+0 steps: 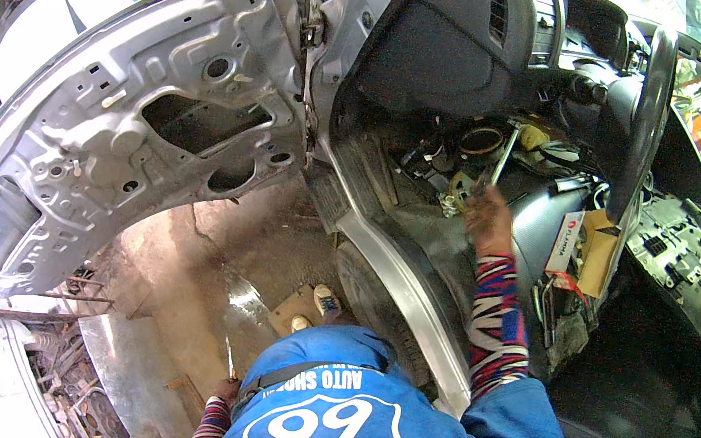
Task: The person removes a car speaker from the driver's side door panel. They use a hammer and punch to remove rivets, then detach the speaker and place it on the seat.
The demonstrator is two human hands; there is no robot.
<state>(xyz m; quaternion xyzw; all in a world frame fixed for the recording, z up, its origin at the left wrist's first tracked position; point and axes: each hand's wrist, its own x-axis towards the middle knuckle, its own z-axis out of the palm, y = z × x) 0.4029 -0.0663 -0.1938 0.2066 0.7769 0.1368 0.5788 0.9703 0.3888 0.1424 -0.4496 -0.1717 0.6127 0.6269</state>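
Inside the car's front footwell, my right hand reaches in with its fingers curled. A long shiny metal bar-shaped tool extends upward from those fingers, and its lower end is hidden by them. Just left of the fingers lie small metal and yellowish parts. Low down beside my body, outside the door sill, my left hand is closed round a thin tool with a bright narrow shaft, screwdriver-like, pointing up. Its handle is hidden in the hand.
The stripped silver door stands swung out at the left. A metal sill runs between me and the cabin. An opened cardboard box, loose tools and a metal panel lie around the seats. The steering wheel is at the far right.
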